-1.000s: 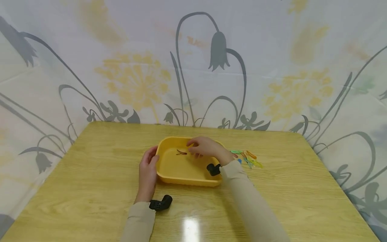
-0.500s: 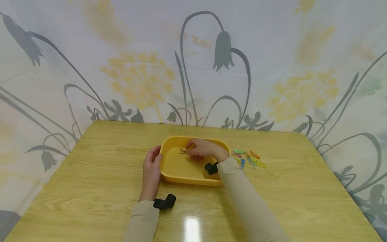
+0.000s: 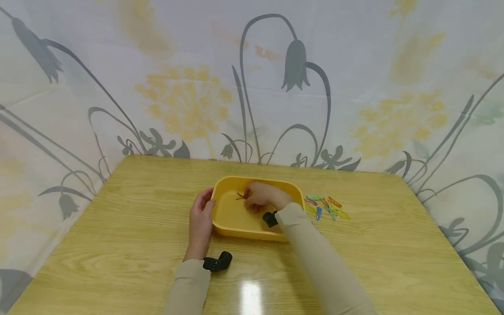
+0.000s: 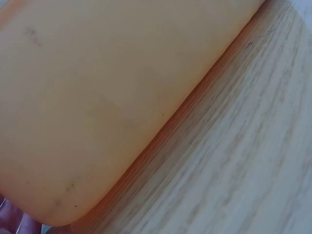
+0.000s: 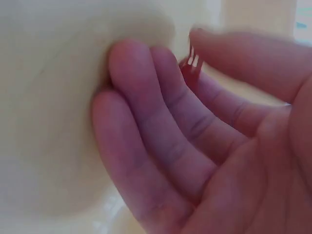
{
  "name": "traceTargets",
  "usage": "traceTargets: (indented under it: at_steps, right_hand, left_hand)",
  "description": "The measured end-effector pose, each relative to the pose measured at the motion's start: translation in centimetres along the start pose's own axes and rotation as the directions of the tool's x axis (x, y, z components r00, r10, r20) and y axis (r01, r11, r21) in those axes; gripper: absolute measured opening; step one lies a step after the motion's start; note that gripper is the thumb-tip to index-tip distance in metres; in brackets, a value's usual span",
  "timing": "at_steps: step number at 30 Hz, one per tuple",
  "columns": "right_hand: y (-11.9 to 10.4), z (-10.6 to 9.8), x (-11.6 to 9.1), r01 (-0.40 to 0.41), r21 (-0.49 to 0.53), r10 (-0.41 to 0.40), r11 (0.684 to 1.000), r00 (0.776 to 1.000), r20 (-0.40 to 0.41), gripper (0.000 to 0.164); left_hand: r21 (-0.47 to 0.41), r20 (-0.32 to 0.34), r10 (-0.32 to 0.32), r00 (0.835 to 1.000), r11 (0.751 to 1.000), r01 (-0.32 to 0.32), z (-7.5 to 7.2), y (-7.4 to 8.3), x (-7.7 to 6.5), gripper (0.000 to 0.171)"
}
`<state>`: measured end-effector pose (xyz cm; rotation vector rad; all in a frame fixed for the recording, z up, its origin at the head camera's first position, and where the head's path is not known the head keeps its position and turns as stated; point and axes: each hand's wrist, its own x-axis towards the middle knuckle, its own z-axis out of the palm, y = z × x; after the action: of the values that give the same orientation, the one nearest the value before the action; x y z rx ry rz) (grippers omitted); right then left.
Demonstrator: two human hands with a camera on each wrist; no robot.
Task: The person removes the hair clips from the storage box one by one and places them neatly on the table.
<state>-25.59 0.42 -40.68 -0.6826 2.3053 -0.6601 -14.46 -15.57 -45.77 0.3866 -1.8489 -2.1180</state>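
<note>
My left hand (image 3: pixel 201 219) grips the left wall of a yellow plastic tray (image 3: pixel 248 235), its thumb at the rim. The left wrist view is mostly filled by the tray's outer wall (image 4: pixel 97 107), with a bit of fingers (image 4: pixel 17 222) at the lower left corner. Inside the tray, my right hand (image 3: pixel 261 197) is low over the floor. In the right wrist view that hand (image 5: pixel 195 136) pinches a red snap hair clip (image 5: pixel 191 73) between thumb and index finger, the other fingers bent close to the tray floor. The clip's slim ends (image 3: pixel 240 196) stick out left of the fingers in the head view.
Several coloured hair clips lie in a loose pile on the wooden table (image 3: pixel 130 227) right of the tray, among them a blue clip (image 3: pixel 319 213), an orange clip (image 3: pixel 335 202) and a green clip (image 3: pixel 313 198). A flower-patterned curtain (image 3: pixel 189 87) stands behind the table.
My right hand has come down to the hair clip on the tray floor and taken hold of it. The left hand stays on the tray wall. The head view has shifted slightly.
</note>
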Motion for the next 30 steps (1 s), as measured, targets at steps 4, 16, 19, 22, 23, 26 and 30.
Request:
traceTargets:
  at_steps: [4, 16, 19, 22, 23, 26, 30]
  right_hand:
    - [-0.1, 0.0, 0.0, -0.002, -0.100, -0.001, 0.995, 1.000, -0.028, 0.011]
    - [0.2, -0.2, -0.4, 0.002, -0.127, -0.011, 0.992, 0.998, -0.069, 0.021]
    - [0.2, -0.5, -1.0, 0.027, -0.163, -0.045, 0.986, 0.993, -0.105, 0.019]
    - [0.2, -0.8, -1.6, 0.046, -0.194, -0.073, 0.980, 0.988, -0.137, 0.017]
    - [0.1, -0.9, -1.8, 0.046, -0.197, -0.076, 0.979, 0.987, -0.143, 0.017]
    - [0.0, -1.3, -2.5, 0.052, -0.191, -0.081, 0.980, 0.986, -0.145, 0.021]
    - [-0.1, -1.7, -3.6, 0.061, -0.184, -0.089, 0.981, 0.985, -0.149, 0.026]
  left_hand:
    - [0.005, 0.003, 0.003, 1.000, 1.000, -0.003, 0.3, 0.0, 0.0, 0.027]
    - [0.014, -0.006, 0.017, 1.000, 1.000, -0.017, 0.0, 0.0, 0.0, 0.027]
    - [0.024, -0.007, 0.014, 1.000, 1.000, -0.014, 0.1, 0.1, 0.0, 0.027]
    - [0.042, -0.007, 0.011, 1.000, 0.999, -0.010, 0.1, 0.2, 0.0, 0.028]
    - [0.046, -0.005, 0.009, 1.000, 0.999, -0.009, 0.1, 0.2, 0.0, 0.028]
    - [0.057, -0.003, -0.001, 1.000, 0.998, 0.001, 0.1, 0.2, 0.0, 0.029]
    - [0.056, -0.001, -0.004, 1.000, 0.998, 0.004, 0.0, 0.2, 0.0, 0.030]
